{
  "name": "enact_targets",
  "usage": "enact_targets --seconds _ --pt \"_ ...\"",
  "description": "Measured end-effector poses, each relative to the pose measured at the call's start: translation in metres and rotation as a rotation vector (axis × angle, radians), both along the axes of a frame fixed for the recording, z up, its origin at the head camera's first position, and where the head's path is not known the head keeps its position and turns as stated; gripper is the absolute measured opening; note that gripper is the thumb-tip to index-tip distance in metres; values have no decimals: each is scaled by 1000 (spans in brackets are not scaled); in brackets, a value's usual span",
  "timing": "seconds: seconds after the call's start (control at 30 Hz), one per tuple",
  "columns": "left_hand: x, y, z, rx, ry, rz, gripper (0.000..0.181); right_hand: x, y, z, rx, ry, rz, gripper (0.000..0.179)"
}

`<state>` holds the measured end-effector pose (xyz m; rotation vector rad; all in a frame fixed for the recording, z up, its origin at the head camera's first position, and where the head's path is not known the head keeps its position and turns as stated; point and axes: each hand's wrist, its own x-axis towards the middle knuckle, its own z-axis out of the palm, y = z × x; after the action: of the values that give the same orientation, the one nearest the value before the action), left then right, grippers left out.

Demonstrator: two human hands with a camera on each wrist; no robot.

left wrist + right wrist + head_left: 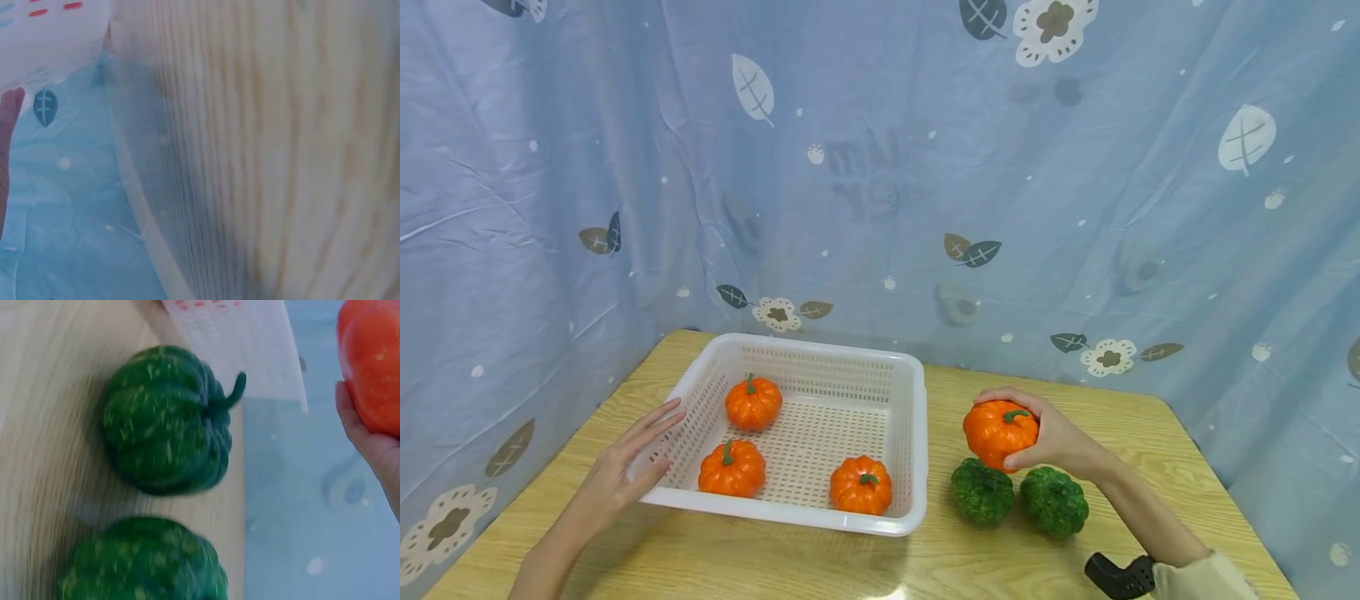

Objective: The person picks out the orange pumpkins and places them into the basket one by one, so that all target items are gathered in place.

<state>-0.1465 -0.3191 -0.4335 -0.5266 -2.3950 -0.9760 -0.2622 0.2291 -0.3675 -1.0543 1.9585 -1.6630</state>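
My right hand (1051, 435) grips a small orange pumpkin (997, 434), held up above two green pumpkins; the fingers curve round its far side and the thumb round its near side. One green pumpkin (982, 492) sits left of the other green pumpkin (1054, 502) on the table. At the white basket's (917, 450) left side, my left hand (617, 471) rests with fingers extended along the rim. Inside the basket stand an orange pumpkin (754, 403) at the back left, another orange pumpkin (732, 469) at the front left and a third orange pumpkin (861, 486) at the front right.
The wooden table (760, 550) ends at a blue curtain (865, 192) with leaf and flower prints, behind and along both sides. A black device (1120, 577) sits at the right wrist, near a pale sleeve (1202, 579).
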Motion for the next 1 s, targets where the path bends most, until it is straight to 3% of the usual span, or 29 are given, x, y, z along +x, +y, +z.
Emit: enact_targets --seconds 0.1,0.27,0.37,0.67,1.0 --pt "0 0 0 7 21 -4 54 -1 -12 0 -20 -5 -36 65" --pt "-1 0 0 17 61 -27 55 -1 -36 5 1 7 -163 66" --pt "-1 0 0 11 59 -26 54 -5 -52 7 1 -6 -181 67" --pt "-2 1 -1 13 79 -25 56 -35 -95 4 -18 -64 -50 69" --pt "0 2 -1 24 58 -10 56 -69 -117 15 4 -33 97 72"
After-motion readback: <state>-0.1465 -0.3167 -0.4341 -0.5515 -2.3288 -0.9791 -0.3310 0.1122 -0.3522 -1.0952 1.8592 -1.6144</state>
